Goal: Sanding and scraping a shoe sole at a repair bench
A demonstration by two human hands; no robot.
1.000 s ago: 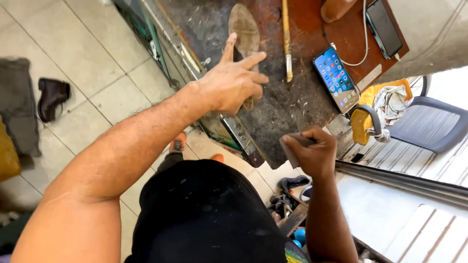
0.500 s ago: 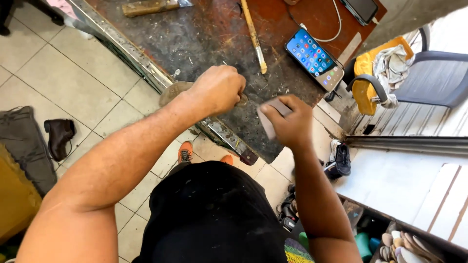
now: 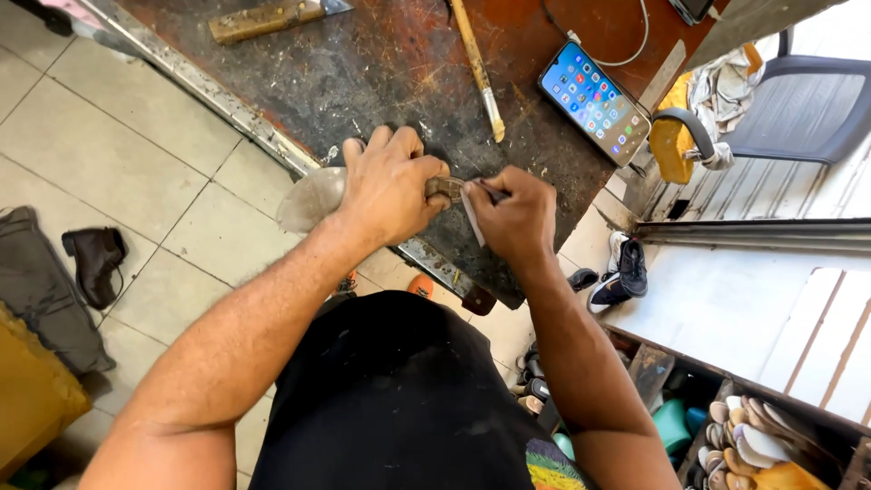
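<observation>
Right now the fingers [image 3: 410, 161] of the left hand [image 3: 390, 186] are curled tight over a flat, greyish-brown shoe sole [image 3: 313, 197], pinning it against the near edge of the dark, scuffed work surface [image 3: 363, 73]. The toe end of the sole sticks out past the edge over the tiled floor [image 3: 109, 163]. The right hand [image 3: 513, 213] is closed around a small pale blade-like tool [image 3: 474, 218], its fingers wrapped narrow on it, and the tip meets the sole's heel end just beside the left thumb. Judging by that contact, trimming or scraping at the heel end is under way; the exposed toe part looks plain and unworked, though how much of the edge is finished cannot be told, since the hands hide it.

Farther out on the surface lie a long wooden-handled brush or stick [image 3: 476, 68], a worn wooden-handled knife [image 3: 263, 18] and a smartphone with a lit screen [image 3: 594, 100] on a white cable. A dark brown boot [image 3: 95, 263] stands on the floor to the left.

At the lower right, an open wooden bin [image 3: 726, 454] holds a stack of pale and tan sole blanks [image 3: 758, 436], packed on edge. Beside it a darker compartment holds a teal shoe form [image 3: 671, 422]; the rest of its contents are too dim to tell.
</observation>
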